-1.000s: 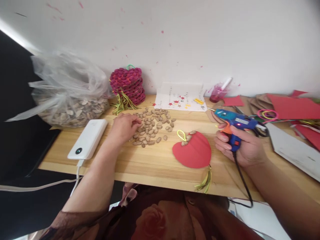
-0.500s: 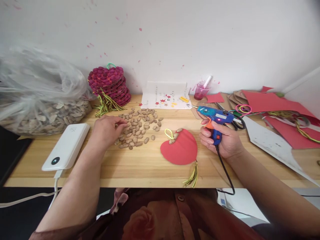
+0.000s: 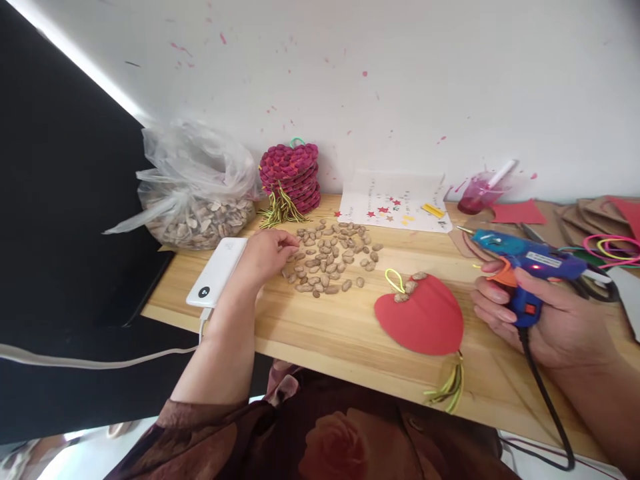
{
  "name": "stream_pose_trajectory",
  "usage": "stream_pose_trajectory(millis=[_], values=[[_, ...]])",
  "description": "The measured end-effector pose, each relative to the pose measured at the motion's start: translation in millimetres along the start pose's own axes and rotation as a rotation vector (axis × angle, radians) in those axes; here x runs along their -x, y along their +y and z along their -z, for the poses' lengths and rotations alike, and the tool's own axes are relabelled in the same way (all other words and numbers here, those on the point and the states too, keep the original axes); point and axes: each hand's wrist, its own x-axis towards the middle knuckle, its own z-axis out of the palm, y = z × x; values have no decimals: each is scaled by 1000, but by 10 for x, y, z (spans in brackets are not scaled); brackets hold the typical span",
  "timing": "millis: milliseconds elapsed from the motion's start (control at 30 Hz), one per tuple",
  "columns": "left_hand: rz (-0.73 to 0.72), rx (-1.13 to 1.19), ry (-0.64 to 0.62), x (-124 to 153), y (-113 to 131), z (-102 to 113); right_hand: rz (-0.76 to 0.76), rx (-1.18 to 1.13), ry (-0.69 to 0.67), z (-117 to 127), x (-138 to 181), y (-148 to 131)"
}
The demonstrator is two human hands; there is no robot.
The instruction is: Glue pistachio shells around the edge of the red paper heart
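My right hand (image 3: 545, 313) grips a blue hot glue gun (image 3: 530, 257) with an orange trigger and a lit red light; its metal nozzle points left. To its left lies a red heart-shaped card (image 3: 425, 317) with a yellow loop at the top, a green-yellow tassel (image 3: 450, 387) at the tip and a few peanut shells (image 3: 410, 287) along its upper edge. My left hand (image 3: 267, 257) is at the left side of the scattered peanuts (image 3: 327, 257), thumb and fingers pinched together. What sits between these fingertips, if anything, is too small to tell.
A plastic bag of peanut shells (image 3: 200, 220) and a white power bank (image 3: 217, 273) stand left. Behind are a purple peanut-covered heart stack (image 3: 290, 173), a white paper sheet with stars (image 3: 360, 197) and a pink cup (image 3: 475, 200). Red card scraps (image 3: 520, 212) lie right.
The view has turned left, so everything appears shifted right. My left hand stays at the left side of the peanuts, and my right hand still holds the glue gun.
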Motion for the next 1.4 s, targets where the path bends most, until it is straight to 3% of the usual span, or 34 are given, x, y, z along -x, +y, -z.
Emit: stream_pose_trajectory(millis=[267,467,933,1167,1400], values=[[-45,-29,-63,-4,-81,-38,29,31,21,-30,16,-11],[-76,-14,-31,14,2,-41,2,5,15,-20,18,-10],[-311,28,-92,108,170,-87,16,20,-32,-56,10,-20],[-316,-99,-114,139,315,-152,1,12,-17,-65,25,-25],[-318,-139,-70,152,273,-157,13,53,18,-116,42,-42]])
